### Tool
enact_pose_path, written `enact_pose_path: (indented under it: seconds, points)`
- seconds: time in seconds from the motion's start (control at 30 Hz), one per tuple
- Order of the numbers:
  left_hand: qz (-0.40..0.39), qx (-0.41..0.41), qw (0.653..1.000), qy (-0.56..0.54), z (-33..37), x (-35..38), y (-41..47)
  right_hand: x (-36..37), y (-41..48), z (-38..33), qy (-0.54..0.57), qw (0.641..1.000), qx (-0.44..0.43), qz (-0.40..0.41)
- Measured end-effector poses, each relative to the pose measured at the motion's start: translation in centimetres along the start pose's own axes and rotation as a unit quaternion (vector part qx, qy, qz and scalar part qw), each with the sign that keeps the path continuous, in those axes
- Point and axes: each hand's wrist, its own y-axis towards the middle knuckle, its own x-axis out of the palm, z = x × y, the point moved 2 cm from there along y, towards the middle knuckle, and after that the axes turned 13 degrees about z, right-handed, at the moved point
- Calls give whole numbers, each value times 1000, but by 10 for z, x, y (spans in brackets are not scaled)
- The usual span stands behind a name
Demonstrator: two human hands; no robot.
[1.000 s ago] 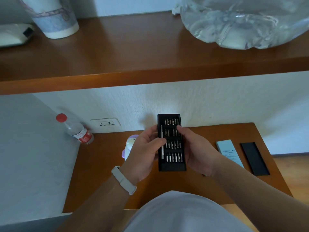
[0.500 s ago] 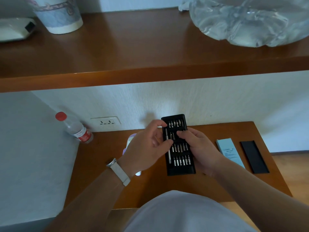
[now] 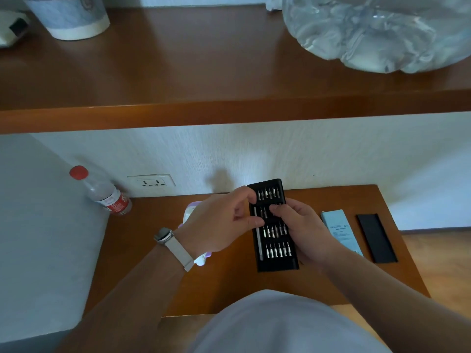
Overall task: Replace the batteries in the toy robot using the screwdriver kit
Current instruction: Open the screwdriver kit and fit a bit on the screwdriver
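One screwdriver kit tray (image 3: 276,261), four bit rows, above the wooden table (image 3: 204,289): right hand (image 3: 303,233) grips its right edge; left hand (image 3: 219,225) pinches at the second row, contents indiscernible. One toy robot (image 3: 190,212) beneath. One blue box (image 3: 340,231), one black sleeve (image 3: 376,236), one bottle (image 3: 102,192) beyond.

Bit tray (image 3: 276,258) mid-table (image 3: 229,289), between hands. Box (image 3: 340,231) right of it, lid (image 3: 376,238) further right. Bottle (image 3: 107,194) back-left by socket (image 3: 151,183). Shelf (image 3: 204,72) above.
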Motion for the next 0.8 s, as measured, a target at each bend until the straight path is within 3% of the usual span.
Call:
enact_pose_path:
  seconds: [0.23,0.4,0.8]
  points:
    - [53,43,995,70,6,11,-2,-11,3,-3,-11,1000,-5,9]
    - [51,19,997,56,11,21,-2,-22,4,-3,-27,1000,-2,14]
    - [32,-81,990,-115,29,47,6,-44,11,-8,-34,999,-6,9]
